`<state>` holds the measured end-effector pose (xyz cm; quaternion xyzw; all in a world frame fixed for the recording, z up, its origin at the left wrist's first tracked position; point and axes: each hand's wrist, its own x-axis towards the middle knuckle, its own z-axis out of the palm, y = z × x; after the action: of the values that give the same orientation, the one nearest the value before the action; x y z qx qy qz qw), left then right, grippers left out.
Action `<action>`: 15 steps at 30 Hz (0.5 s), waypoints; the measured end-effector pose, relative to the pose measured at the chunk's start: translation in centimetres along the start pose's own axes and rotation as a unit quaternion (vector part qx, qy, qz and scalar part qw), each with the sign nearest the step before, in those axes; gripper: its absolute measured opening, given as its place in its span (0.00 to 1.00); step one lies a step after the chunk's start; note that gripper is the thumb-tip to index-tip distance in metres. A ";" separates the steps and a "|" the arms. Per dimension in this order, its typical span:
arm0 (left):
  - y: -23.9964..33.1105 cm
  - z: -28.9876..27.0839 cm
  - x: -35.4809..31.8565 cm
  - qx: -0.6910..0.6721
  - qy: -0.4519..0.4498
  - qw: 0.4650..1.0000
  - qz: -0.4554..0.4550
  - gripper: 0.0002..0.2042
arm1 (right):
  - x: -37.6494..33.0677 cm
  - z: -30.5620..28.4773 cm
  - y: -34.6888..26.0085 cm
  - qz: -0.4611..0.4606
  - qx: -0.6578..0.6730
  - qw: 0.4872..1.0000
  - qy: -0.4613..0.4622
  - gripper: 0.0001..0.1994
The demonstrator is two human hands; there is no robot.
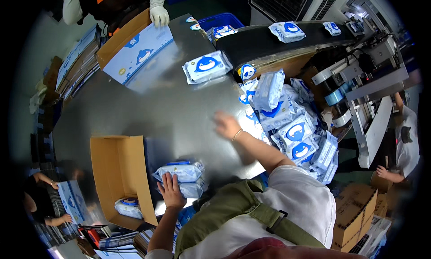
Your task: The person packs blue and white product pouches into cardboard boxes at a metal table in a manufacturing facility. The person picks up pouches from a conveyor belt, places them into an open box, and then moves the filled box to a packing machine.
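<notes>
While working across the dark grey metal surface [134,108], glossy and likely slick, risking a skid with any pack pushed too briskly. Facing the long black conveyor belt [251,47] beyond the far right edge, possibly inviting bumps at its end from crowding packs. Having the big heap of white-and-blue soft plastic packs [294,131] close beside the right arm, overlapping loosely and tilting, probably risking a slide from one elbow knock. Having the open brown cardboard carton [105,165] at the left, showing only one small white-and-blue pack [128,208] at its near end, perhaps allowing shifting inside through so much slack. Having two white-and-blue oblong packs stacked [186,171] just right of it, chancing a slip of the upper one through uneven pressing. Spreading the bare left hand [172,196] wide against that stack, gripping neither pack, therefore perhaps shoving instead of lifting. Holding the right hand [228,125] empty and loosely spread over the surface, blurring too much for telling touch from hover. Wearing a thin pale band [237,134] on that wrist, possibly snagging film.
</notes>
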<state>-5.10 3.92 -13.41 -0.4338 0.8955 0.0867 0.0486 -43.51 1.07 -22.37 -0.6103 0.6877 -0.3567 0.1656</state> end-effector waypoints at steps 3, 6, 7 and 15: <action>0.7 -1.2 0.8 -0.012 -0.033 0.999 -0.015 0.38 | 8.5 -9.8 5.7 0.004 -0.065 0.978 0.197 0.24; -0.1 -0.2 0.5 0.035 -0.046 0.998 -0.005 0.40 | 15.5 -21.5 9.6 -0.028 -0.243 0.933 0.264 0.29; -0.2 0.0 0.6 0.038 -0.042 0.998 -0.001 0.40 | 17.1 -24.1 11.1 0.022 -0.289 0.919 0.267 0.32; 0.4 -0.6 1.1 -0.005 -0.022 1.000 -0.021 0.33 | 25.7 -24.6 15.7 0.106 -0.467 0.876 0.059 0.35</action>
<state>-6.12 3.20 -12.94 -0.4508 0.8844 0.0998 0.0678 -76.31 -16.40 -10.90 -0.5183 0.8432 -0.0099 -0.1425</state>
